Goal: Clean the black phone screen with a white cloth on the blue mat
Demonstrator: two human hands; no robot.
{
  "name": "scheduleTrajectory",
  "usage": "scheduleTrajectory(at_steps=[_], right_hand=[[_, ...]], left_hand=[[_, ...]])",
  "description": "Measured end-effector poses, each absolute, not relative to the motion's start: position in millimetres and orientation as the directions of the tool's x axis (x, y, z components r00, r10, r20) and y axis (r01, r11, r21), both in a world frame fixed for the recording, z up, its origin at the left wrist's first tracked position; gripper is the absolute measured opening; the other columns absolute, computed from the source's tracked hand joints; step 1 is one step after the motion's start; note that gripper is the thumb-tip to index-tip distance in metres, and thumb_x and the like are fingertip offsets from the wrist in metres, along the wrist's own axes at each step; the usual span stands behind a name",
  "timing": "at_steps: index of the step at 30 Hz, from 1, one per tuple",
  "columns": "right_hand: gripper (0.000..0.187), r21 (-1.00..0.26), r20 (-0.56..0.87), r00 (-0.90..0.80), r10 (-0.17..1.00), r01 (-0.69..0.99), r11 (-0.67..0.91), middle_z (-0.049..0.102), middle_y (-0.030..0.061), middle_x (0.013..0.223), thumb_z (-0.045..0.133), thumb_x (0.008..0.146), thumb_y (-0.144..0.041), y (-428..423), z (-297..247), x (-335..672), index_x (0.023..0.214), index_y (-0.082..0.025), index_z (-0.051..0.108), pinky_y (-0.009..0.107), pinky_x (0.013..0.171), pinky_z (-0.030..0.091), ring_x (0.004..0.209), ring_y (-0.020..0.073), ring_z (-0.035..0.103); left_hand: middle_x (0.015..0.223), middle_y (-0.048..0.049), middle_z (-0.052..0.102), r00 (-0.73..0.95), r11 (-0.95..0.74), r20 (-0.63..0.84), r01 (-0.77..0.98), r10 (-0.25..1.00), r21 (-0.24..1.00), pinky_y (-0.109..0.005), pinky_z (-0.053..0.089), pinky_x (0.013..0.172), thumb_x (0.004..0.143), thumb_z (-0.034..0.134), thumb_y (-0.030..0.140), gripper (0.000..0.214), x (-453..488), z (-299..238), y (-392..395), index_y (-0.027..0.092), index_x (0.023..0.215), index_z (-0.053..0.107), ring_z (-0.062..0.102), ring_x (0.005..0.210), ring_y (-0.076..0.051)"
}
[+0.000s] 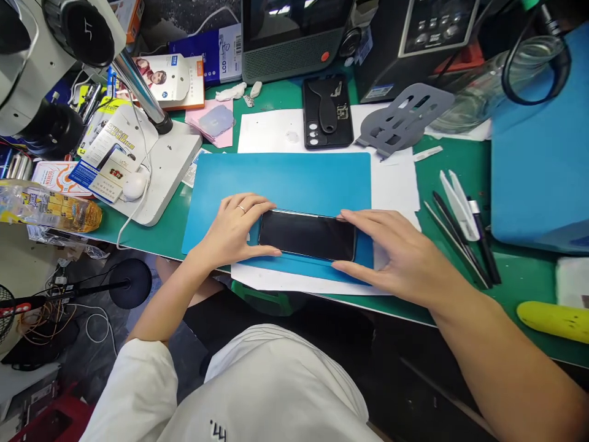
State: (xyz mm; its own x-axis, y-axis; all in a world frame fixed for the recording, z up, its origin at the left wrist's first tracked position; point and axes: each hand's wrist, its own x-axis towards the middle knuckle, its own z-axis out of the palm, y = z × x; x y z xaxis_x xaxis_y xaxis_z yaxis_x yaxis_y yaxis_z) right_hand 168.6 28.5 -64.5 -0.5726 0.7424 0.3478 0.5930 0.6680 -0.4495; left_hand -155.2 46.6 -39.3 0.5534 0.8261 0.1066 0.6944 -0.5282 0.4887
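A smartphone with a dark screen lies sideways on a blue mat. My left hand grips its left end, thumb on the near edge and fingers on the far edge; a ring shows on one finger. At the right end, my right hand holds the phone the same way, with thumb and fingers on opposite long edges. White paper sticks out from under the mat. Beyond the mat lies a black phone case or phone back, with a dark flat-handled tool on it.
A microscope stand occupies the left, near a plastic bottle. Tweezers and pens lie to the right, by a yellow object. A grey phone holder, glass jar and monitor stand at the back.
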Motion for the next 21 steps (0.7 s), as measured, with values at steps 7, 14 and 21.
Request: scheduleTrajectory(at_steps=[7, 14, 21], right_hand=[[0.077, -0.376, 0.468, -0.582, 0.666, 0.55, 0.745, 0.073, 0.0208, 0.127, 0.079, 0.091, -0.031, 29.8, -61.3, 166.2, 0.161, -0.019, 0.048, 0.053, 0.096, 0.064, 0.113, 0.037, 0.072], [0.076, -0.385, 0.426, -0.578, 0.696, 0.58, 0.717, 0.074, 0.022, 0.127, 0.078, 0.092, -0.033, 28.6, -60.7, 166.9, 0.161, -0.018, 0.048, 0.057, 0.096, 0.065, 0.113, 0.0393, 0.073], [0.079, -0.382, 0.408, -0.581, 0.704, 0.592, 0.71, 0.073, 0.0214, 0.128, 0.076, 0.094, -0.035, 27.8, -60.8, 166.9, 0.165, -0.021, 0.043, 0.058, 0.095, 0.065, 0.115, 0.0399, 0.073]], left_hand=[[0.146, -0.0162, 0.065, 0.583, -0.545, 0.077, 0.696, 0.809, 0.467, -0.054, 0.035, 0.119, 0.086, 0.081, 0.067, 0.078, -154.2, -41.2, 45.6, 0.022, 0.146, 0.059, 0.055, 0.137, -0.038], [0.148, -0.0186, 0.061, 0.597, -0.564, 0.083, 0.691, 0.798, 0.452, -0.056, 0.038, 0.117, 0.089, 0.079, 0.064, 0.078, -154.3, -42.4, 45.5, 0.02, 0.149, 0.058, 0.054, 0.138, -0.039], [0.151, -0.0181, 0.06, 0.597, -0.555, 0.071, 0.688, 0.799, 0.468, -0.058, 0.041, 0.116, 0.089, 0.079, 0.065, 0.08, -156.2, -42.9, 43.9, 0.023, 0.153, 0.055, 0.053, 0.139, -0.04]])
